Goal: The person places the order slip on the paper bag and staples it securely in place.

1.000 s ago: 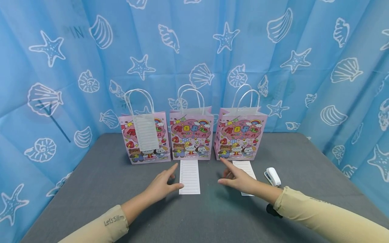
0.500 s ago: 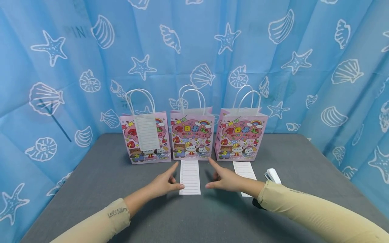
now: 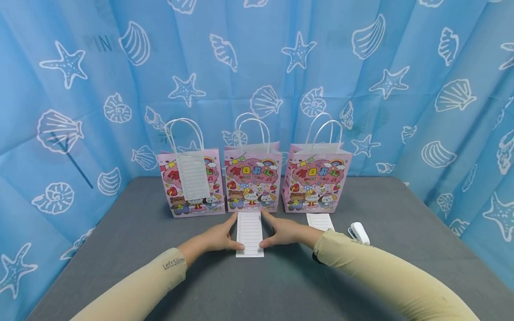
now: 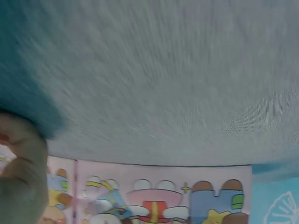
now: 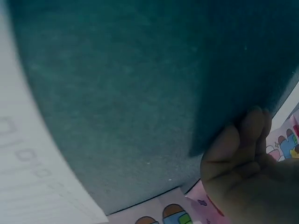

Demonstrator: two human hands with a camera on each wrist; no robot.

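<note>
While hands (image 3: 218, 236) (image 3: 284, 231) flank lined slip (image 3: 250, 232), middle bag (image 3: 252, 178) reads "HAPPY DAY".

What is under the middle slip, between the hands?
The table shows around the slip, with the left hand and right hand at its side edges. The patch directly beneath is covered, so anything flat there cannot be seen.

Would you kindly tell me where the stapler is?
In the head view, the white stapler lies on the table, right of the rightmost lined slip, beyond the right sleeve.

A blue curtain (image 3: 257, 58) — shell-patterned — backs the table (image 3: 249, 290).
</note>
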